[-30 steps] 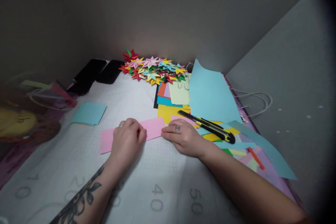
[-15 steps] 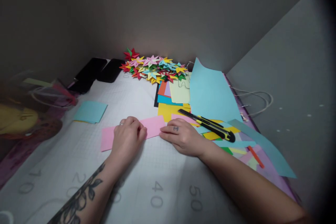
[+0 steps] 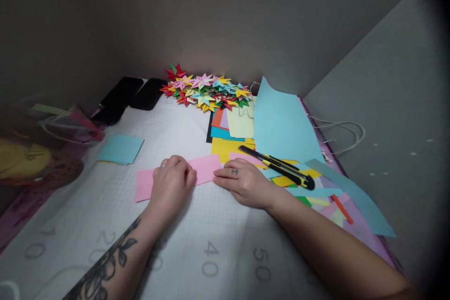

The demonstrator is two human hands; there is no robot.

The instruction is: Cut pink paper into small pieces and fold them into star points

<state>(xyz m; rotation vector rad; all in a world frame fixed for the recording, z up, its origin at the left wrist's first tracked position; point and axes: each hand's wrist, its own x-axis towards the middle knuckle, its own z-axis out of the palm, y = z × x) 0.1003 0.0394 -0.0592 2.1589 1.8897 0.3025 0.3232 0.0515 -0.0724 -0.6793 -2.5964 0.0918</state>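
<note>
A pink paper strip (image 3: 205,169) lies slantwise on the white gridded mat (image 3: 197,253). My left hand (image 3: 173,179) rests across its middle, fingers curled and pressed down on the paper; its left end shows past the knuckles. At the strip's right end is my right hand (image 3: 242,182), fingers held together with the tips on the paper's edge. The thumb there is largely hidden. Just beyond the right hand, a black and yellow utility knife (image 3: 281,168) lies on paper scraps, its blade end pointing up and left.
Folded paper stars (image 3: 206,89) are heaped at the back by the wall. A blue sheet (image 3: 284,126) and coloured offcuts (image 3: 323,197) cover the right side. To the left sit square blue papers (image 3: 121,149), two dark phone-like slabs (image 3: 149,93) and a blurred bag (image 3: 31,154).
</note>
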